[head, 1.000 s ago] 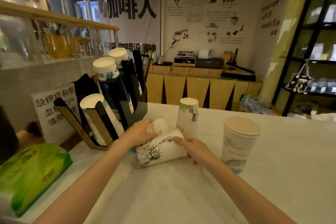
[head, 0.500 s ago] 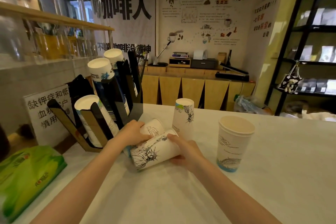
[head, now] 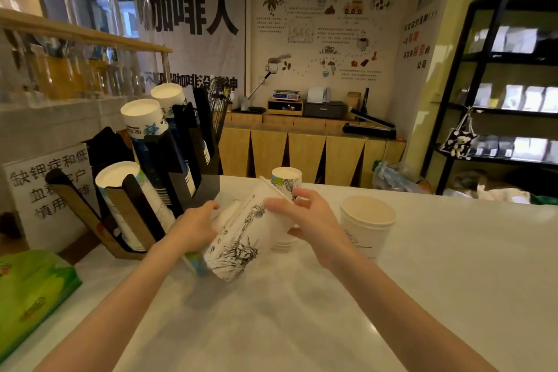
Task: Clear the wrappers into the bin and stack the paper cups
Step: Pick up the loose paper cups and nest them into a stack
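Observation:
My right hand (head: 314,220) grips a white paper cup printed with a statue (head: 241,238), tilted with its base toward me and lifted off the white counter (head: 302,326). My left hand (head: 196,226) holds a second paper cup (head: 226,214) just behind it, mostly hidden; a blue-green band (head: 196,263) shows below my wrist. An inverted cup (head: 287,180) stands behind my hands. To the right an upright cup (head: 367,225) stands open-mouthed.
A black cup dispenser rack (head: 169,160) with stacked cups leans at the left. A green tissue pack (head: 33,296) lies near the left edge beside a white printed sign (head: 45,190). Black shelves (head: 498,100) stand at the right, a wooden cabinet (head: 302,151) behind.
The statue cup has been lifted and tipped more upright, its mouth swinging up and away. My right hand rose to grip it higher. My head view shifted down slightly.

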`<control>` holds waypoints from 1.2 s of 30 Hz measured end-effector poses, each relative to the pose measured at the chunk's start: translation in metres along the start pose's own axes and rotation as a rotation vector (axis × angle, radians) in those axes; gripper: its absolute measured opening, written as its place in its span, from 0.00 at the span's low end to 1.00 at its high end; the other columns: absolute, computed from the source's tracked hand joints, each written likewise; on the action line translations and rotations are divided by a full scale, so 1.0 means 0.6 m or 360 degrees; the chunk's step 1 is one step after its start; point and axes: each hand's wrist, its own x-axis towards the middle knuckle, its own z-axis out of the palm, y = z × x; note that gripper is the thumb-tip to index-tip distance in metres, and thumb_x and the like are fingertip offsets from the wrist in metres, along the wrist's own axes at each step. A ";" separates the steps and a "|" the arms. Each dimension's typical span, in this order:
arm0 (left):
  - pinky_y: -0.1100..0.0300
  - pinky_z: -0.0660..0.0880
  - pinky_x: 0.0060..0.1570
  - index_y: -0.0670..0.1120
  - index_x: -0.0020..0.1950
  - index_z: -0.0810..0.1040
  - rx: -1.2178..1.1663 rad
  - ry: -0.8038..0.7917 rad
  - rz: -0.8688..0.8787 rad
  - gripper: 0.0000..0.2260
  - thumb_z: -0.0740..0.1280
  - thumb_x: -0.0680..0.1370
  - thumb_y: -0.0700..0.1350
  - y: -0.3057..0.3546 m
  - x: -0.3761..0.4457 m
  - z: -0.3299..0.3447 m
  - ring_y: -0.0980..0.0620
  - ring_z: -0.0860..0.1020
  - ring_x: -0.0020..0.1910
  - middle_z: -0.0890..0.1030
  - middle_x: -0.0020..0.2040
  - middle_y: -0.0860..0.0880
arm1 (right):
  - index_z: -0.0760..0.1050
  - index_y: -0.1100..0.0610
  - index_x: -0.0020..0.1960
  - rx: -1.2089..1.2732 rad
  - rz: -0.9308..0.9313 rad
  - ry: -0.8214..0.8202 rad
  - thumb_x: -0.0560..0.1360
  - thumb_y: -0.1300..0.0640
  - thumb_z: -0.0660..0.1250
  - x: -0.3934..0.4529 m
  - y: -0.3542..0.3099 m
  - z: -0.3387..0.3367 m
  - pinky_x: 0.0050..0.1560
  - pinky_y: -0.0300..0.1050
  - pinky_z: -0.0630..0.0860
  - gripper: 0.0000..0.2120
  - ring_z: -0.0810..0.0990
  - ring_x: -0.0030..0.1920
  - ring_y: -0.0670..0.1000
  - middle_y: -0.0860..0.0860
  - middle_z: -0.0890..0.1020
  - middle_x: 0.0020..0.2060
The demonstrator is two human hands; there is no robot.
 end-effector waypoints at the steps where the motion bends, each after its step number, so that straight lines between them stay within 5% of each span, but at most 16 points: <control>1: 0.53 0.75 0.49 0.46 0.71 0.60 -0.0117 0.0023 -0.0029 0.27 0.64 0.74 0.48 0.005 -0.006 -0.010 0.45 0.77 0.51 0.77 0.60 0.41 | 0.61 0.54 0.70 -0.0080 -0.0137 0.0027 0.62 0.46 0.75 -0.007 -0.018 -0.011 0.56 0.49 0.78 0.41 0.77 0.56 0.52 0.52 0.75 0.60; 5: 0.59 0.74 0.36 0.47 0.70 0.61 -0.0684 0.0025 -0.0049 0.35 0.71 0.67 0.55 0.042 -0.042 -0.058 0.48 0.77 0.45 0.77 0.57 0.42 | 0.63 0.52 0.68 -0.0189 -0.0669 0.0315 0.63 0.45 0.72 -0.031 -0.086 -0.074 0.41 0.35 0.77 0.38 0.76 0.53 0.44 0.47 0.75 0.57; 10: 0.58 0.77 0.37 0.56 0.60 0.66 -0.1153 -0.0140 0.0203 0.51 0.73 0.40 0.69 0.104 -0.088 -0.078 0.55 0.81 0.43 0.82 0.46 0.54 | 0.62 0.53 0.69 -0.0227 -0.0953 0.0628 0.67 0.49 0.71 -0.027 -0.133 -0.174 0.49 0.42 0.78 0.34 0.76 0.58 0.50 0.52 0.74 0.62; 15: 0.60 0.77 0.39 0.50 0.66 0.65 -0.1509 -0.0009 0.0408 0.31 0.71 0.65 0.49 0.191 -0.091 -0.078 0.57 0.81 0.43 0.80 0.48 0.55 | 0.62 0.53 0.70 -0.0348 -0.0860 0.0559 0.68 0.52 0.72 -0.021 -0.108 -0.232 0.53 0.46 0.78 0.34 0.74 0.61 0.53 0.52 0.72 0.64; 22: 0.46 0.77 0.55 0.53 0.67 0.62 -0.1593 0.0412 0.0702 0.39 0.75 0.60 0.55 0.288 -0.080 -0.112 0.49 0.78 0.57 0.78 0.60 0.50 | 0.62 0.48 0.69 -0.0586 -0.0713 0.0311 0.63 0.52 0.76 -0.011 -0.048 -0.247 0.57 0.51 0.77 0.38 0.73 0.62 0.52 0.48 0.71 0.66; 25: 0.51 0.77 0.53 0.53 0.70 0.58 -0.1569 0.0515 0.0810 0.40 0.74 0.63 0.53 0.325 -0.076 -0.104 0.52 0.78 0.55 0.78 0.57 0.51 | 0.61 0.49 0.70 -0.0722 -0.0633 0.0198 0.64 0.52 0.75 -0.007 -0.027 -0.253 0.56 0.47 0.75 0.39 0.72 0.61 0.50 0.47 0.71 0.65; 28: 0.60 0.76 0.47 0.52 0.71 0.56 -0.1404 0.0525 0.0864 0.39 0.74 0.66 0.48 0.357 -0.073 -0.072 0.54 0.77 0.53 0.76 0.54 0.53 | 0.62 0.50 0.69 -0.0741 -0.0596 0.0102 0.65 0.52 0.75 -0.010 -0.007 -0.255 0.47 0.32 0.71 0.37 0.72 0.57 0.45 0.44 0.72 0.61; 31: 0.52 0.77 0.52 0.56 0.73 0.50 -0.1343 0.0440 0.0860 0.44 0.74 0.65 0.49 0.371 -0.066 -0.033 0.50 0.77 0.56 0.75 0.55 0.52 | 0.64 0.48 0.65 -0.0695 -0.0587 0.0058 0.64 0.52 0.76 -0.012 0.012 -0.259 0.40 0.23 0.71 0.34 0.73 0.50 0.32 0.39 0.74 0.54; 36: 0.46 0.77 0.54 0.65 0.71 0.46 -0.1202 0.0239 0.0847 0.46 0.74 0.65 0.48 0.370 -0.063 0.027 0.47 0.77 0.57 0.76 0.62 0.45 | 0.62 0.44 0.62 -0.0507 -0.0540 0.0019 0.64 0.56 0.76 -0.013 0.031 -0.265 0.40 0.24 0.74 0.33 0.74 0.51 0.35 0.34 0.73 0.52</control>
